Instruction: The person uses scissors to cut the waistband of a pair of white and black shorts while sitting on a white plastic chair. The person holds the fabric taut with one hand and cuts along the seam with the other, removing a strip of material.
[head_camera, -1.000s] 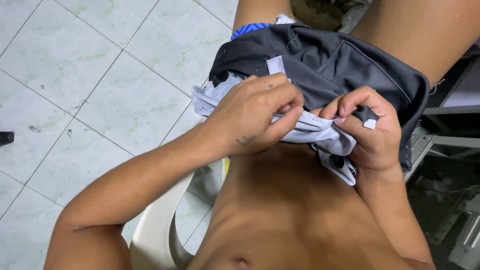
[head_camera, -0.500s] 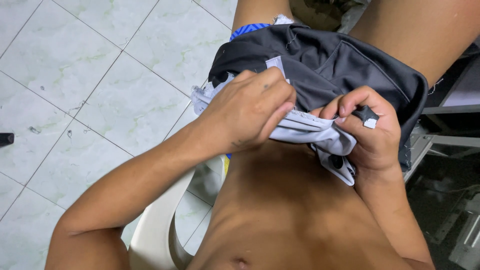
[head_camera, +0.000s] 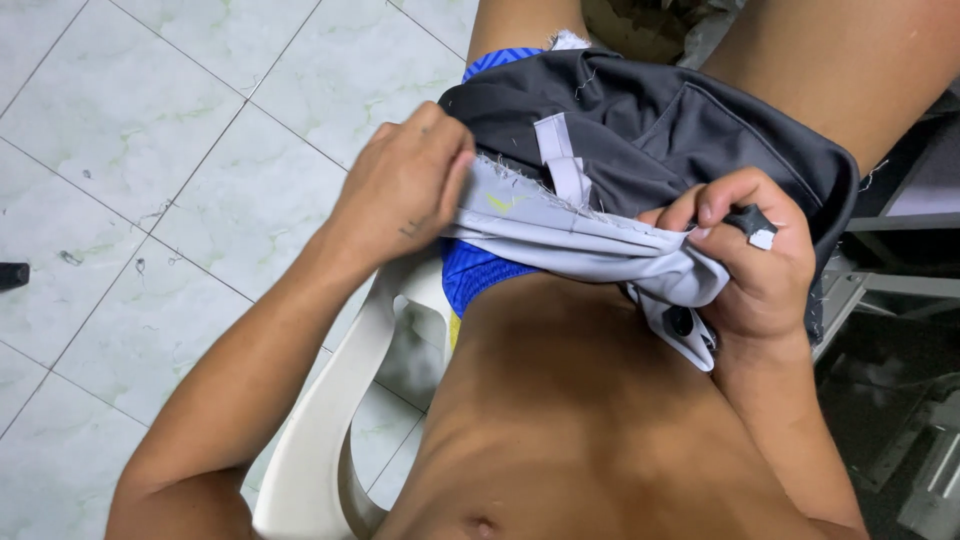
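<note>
A dark grey garment (head_camera: 690, 130) with a pale grey lining (head_camera: 570, 225) lies across my lap. My left hand (head_camera: 405, 190) pinches the lining's frayed left edge and pulls it sideways. My right hand (head_camera: 755, 260) is closed on the bunched right end of the lining, thumb and forefinger pressed on a small dark piece with a white tip (head_camera: 752, 225). The lining is stretched flat between both hands. A narrow grey strap (head_camera: 560, 150) runs up the dark cloth.
I sit on a white plastic chair (head_camera: 320, 440) over a pale green tiled floor (head_camera: 180, 130). Blue shorts (head_camera: 475, 270) show under the garment. A metal frame (head_camera: 900, 290) stands at the right. A small dark object (head_camera: 12, 275) lies at the left edge.
My left hand moved left away from my right hand, spreading the pale lining out and uncovering the blue shorts beneath. My right hand kept its grip.
</note>
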